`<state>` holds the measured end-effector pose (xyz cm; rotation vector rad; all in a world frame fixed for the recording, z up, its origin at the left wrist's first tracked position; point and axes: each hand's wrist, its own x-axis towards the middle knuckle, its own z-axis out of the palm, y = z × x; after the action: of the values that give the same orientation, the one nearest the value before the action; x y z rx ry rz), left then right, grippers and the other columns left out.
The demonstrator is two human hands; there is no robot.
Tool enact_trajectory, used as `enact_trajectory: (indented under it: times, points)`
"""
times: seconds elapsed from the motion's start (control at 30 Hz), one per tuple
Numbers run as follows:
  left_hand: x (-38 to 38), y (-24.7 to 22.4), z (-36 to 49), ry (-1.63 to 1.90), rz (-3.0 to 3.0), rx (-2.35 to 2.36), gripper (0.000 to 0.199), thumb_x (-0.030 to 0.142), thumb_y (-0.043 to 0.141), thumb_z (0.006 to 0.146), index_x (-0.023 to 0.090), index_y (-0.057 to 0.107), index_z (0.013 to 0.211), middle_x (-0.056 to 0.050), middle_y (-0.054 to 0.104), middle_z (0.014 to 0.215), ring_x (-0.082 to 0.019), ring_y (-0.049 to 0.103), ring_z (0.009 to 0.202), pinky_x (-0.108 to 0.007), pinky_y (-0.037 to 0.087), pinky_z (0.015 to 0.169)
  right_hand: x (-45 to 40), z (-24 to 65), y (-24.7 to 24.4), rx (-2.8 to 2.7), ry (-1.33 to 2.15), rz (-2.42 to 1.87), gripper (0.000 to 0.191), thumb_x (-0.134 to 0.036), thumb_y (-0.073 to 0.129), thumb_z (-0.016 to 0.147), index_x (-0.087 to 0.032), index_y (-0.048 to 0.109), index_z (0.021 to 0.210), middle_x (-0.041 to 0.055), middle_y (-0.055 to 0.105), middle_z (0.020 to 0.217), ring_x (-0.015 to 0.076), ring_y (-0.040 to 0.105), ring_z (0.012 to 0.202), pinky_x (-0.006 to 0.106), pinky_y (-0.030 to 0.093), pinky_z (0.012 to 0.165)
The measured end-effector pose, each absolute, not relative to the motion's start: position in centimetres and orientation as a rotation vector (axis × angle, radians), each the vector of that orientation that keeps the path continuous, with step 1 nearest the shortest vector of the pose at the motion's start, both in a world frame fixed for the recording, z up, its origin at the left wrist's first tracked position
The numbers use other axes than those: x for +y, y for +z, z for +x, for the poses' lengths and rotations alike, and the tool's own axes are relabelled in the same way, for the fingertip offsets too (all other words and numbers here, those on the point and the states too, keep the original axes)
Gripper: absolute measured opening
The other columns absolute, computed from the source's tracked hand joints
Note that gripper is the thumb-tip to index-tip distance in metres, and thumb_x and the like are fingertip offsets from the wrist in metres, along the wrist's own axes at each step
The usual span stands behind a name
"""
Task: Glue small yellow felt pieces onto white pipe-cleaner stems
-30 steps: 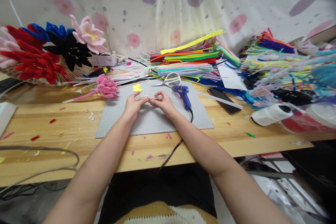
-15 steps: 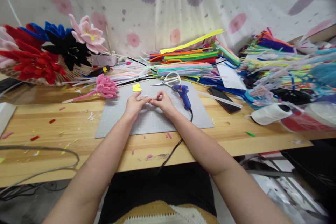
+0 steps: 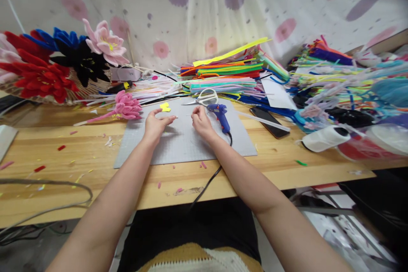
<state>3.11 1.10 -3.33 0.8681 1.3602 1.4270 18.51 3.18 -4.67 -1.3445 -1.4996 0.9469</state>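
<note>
My left hand (image 3: 154, 127) is over the grey cutting mat (image 3: 134, 151), thumb apart from the fingers, which stretch to the right. A tiny white spot shows at its fingertips, too small to name. My right hand (image 3: 201, 123) is closed in a pinch a short way to the right, and a faint thin pale line sticks out at its fingertips. Bright yellow pieces (image 3: 165, 107) lie on the mat just beyond my left hand. Near my right hand rest white-handled scissors (image 3: 206, 97) and a blue glue gun (image 3: 220, 117).
A pink fuzzy flower (image 3: 126, 106) lies left of the mat, before a basket of fuzzy flowers (image 3: 44, 76). Bundles of coloured pipe cleaners (image 3: 223, 70) line the back. A phone (image 3: 269, 122) and a white bottle (image 3: 325, 138) are at right. The glue gun's cord (image 3: 207, 187) crosses the front edge.
My hands, which met at the fingertips over the mat, have moved apart. The left has gone left and its fingers have parted; the right has shifted slightly right, still pinched.
</note>
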Motion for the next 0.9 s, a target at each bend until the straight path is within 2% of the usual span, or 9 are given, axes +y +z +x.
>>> enact_trajectory:
  times: [0.17,0.27,0.4,0.57,0.7,0.9]
  points:
    - [1.6,-2.8,2.2,1.370,1.030,1.454,0.086,0.014,0.079,0.047,0.010,0.039,0.123,-0.001,0.066,0.063,-0.013,0.063,0.059,-0.028,0.048,0.071,3.0,20.2,-3.4,-1.737,0.962,-1.366,0.013,-0.016,0.040,0.075,-0.024,0.039,0.086,-0.0087,0.040,0.052,0.0095,0.040,0.044,0.021,0.031,0.047]
    - [2.4,-1.9,2.0,1.256,1.189,1.503,0.090,0.011,0.077,0.048,0.012,0.037,0.129,0.001,0.065,0.058,-0.015,0.062,0.057,-0.028,0.047,0.070,2.5,21.6,-2.2,-1.944,1.049,-1.429,0.006,-0.022,0.049,0.075,-0.023,0.046,0.080,-0.0081,0.046,0.048,0.0080,0.040,0.038,0.021,0.028,0.043]
    - [3.6,0.3,2.5,1.226,1.302,1.463,0.079,0.007,0.077,0.044,0.019,0.052,0.118,0.004,0.064,0.056,-0.016,0.062,0.059,-0.026,0.046,0.071,1.9,22.7,-2.1,-2.131,0.977,-1.436,0.005,-0.022,0.059,0.071,-0.020,0.054,0.070,-0.0040,0.053,0.053,0.0071,0.042,0.043,0.021,0.028,0.046]
    - [5.2,1.9,4.6,1.187,1.396,1.526,0.085,-0.006,0.078,0.029,0.019,0.057,0.107,0.005,0.059,0.052,-0.022,0.063,0.080,-0.025,0.041,0.079,1.7,23.3,-4.2,-2.144,0.840,-1.385,0.007,-0.025,0.055,0.076,-0.019,0.058,0.076,-0.0035,0.053,0.057,0.0090,0.046,0.054,0.022,0.029,0.052]
    - [6.6,0.8,5.9,1.104,1.523,1.532,0.079,-0.009,0.076,0.029,0.017,0.056,0.101,0.002,0.060,0.056,-0.023,0.062,0.090,-0.023,0.039,0.080,1.5,23.5,-5.0,-2.005,0.928,-1.384,0.009,-0.028,0.053,0.077,-0.020,0.057,0.077,-0.0046,0.050,0.055,0.0089,0.044,0.051,0.022,0.029,0.050]
    - [8.9,-1.1,6.4,1.101,1.690,1.470,0.066,-0.013,0.067,0.038,0.016,0.058,0.097,0.005,0.056,0.050,-0.023,0.063,0.084,-0.022,0.037,0.083,1.4,23.4,-4.8,-1.976,0.984,-1.375,0.008,-0.026,0.051,0.078,-0.020,0.055,0.076,-0.0053,0.049,0.053,0.0088,0.044,0.048,0.022,0.029,0.050]
